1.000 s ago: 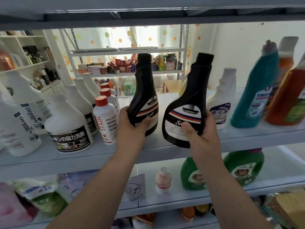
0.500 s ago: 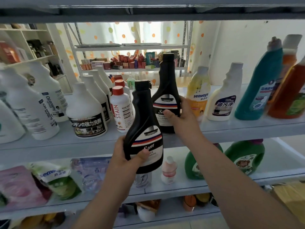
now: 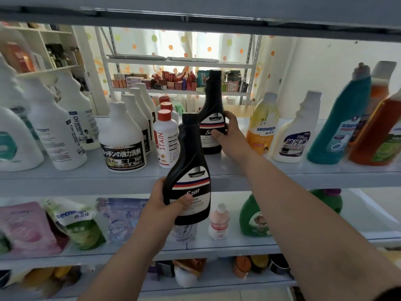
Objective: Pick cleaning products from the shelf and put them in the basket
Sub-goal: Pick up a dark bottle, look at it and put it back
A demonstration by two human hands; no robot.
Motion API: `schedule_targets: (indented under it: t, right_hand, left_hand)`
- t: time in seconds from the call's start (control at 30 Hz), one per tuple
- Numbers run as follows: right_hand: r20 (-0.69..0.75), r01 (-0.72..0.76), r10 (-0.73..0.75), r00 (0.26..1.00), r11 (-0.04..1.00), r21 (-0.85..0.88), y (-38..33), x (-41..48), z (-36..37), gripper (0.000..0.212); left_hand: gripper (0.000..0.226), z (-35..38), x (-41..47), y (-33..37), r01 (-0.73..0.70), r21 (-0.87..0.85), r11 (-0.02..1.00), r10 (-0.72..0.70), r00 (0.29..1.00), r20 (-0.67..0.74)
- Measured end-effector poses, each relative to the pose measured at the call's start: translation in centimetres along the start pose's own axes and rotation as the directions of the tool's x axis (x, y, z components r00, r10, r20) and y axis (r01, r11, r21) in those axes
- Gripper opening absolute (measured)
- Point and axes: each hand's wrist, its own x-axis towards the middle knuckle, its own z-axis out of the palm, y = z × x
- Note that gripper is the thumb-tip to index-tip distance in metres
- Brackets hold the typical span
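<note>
1. At the front edge of the middle shelf (image 3: 282,172), the left hand (image 3: 165,200) is holding a black Sam bottle (image 3: 188,181) off the board, in the air in front of the tier below. The grip is curling round the lower body, with the thumb lying across the label. Long axis is near upright, cap up.
2. The right hand (image 3: 230,133) is reaching deeper onto the same shelf. Its grip is wrapping a second Sam bottle (image 3: 211,118) at label height, thumb on the front, fingers going round the right side.
3. That bottle is standing upright and its base is looking seated on the shelf. It is sitting between the red-capped STAIN bottle (image 3: 166,140) and the yellow seaways bottle (image 3: 263,127).
4. Key relation: the second Sam bottle is sitting straight ahead of the right hand, further in and higher than the left-hand one. With the axis vertical, I'm expecting a lift up and back toward the body.
5. Risk: the nearer bottle's cap is overlapping its lower left, so it's probably crowding the pull-out path.
6. The basket is not showing, and both bottles are yet to go in.
</note>
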Motion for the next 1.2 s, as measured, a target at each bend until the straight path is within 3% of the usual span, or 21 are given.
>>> schedule_targets:
  t: [0.3,0.47,0.63,0.77,0.9,1.0,1.1,1.2]
  right_hand:
    - [-0.016,-0.139,0.140,0.990,0.990,0.021,-1.2,-1.6,0.9,0.073]
    - [-0.112,0.101,-0.097,0.989,0.994,0.037,-1.5,-10.5,2.8,0.051]
    - [0.137,-0.077,0.031,0.990,0.936,0.345,-0.6,-18.4,5.0,0.028]
    - [0.139,-0.114,0.061,0.988,0.902,0.415,0.2,-21.5,5.9,0.030]
    - [0.095,-0.260,0.247,0.964,0.814,0.520,1.1,-24.1,6.8,0.024]
    - [0.196,-0.450,0.426,0.883,0.652,0.610,2.2,-26.0,7.3,0.046]
    - [0.308,-0.553,0.502,0.808,0.467,0.690,2.6,-27.7,6.9,0.060]
    - [0.311,-0.489,0.440,0.843,0.382,0.785,3.5,-29.5,6.0,0.064]
  left_hand:
    - [0.057,-0.2,0.3,0.5,0.050,-0.004,0.999,-0.050,0.999,0.012]
    - [0.052,-0.8,-0.9,0.3,0.054,0.006,0.999,-0.054,0.996,0.065]
    - [0.058,-1.7,-3.5,-1.0,0.021,0.112,0.994,-0.032,0.995,0.099]
    - [0.050,-2.3,-6.2,-2.3,0.013,0.199,0.980,-0.031,0.995,0.091]
    - [0.050,-2.6,-8.6,-3.6,0.167,0.053,0.984,-0.172,0.981,0.095]
    - [0.046,-2.3,-10.9,-4.7,0.346,-0.126,0.930,-0.319,0.928,0.194]
    - [0.047,-1.9,-13.1,-6.2,0.391,-0.089,0.916,-0.350,0.888,0.299]
    - [0.039,-1.9,-14.5,-7.0,0.360,0.051,0.932,-0.356,0.875,0.327]
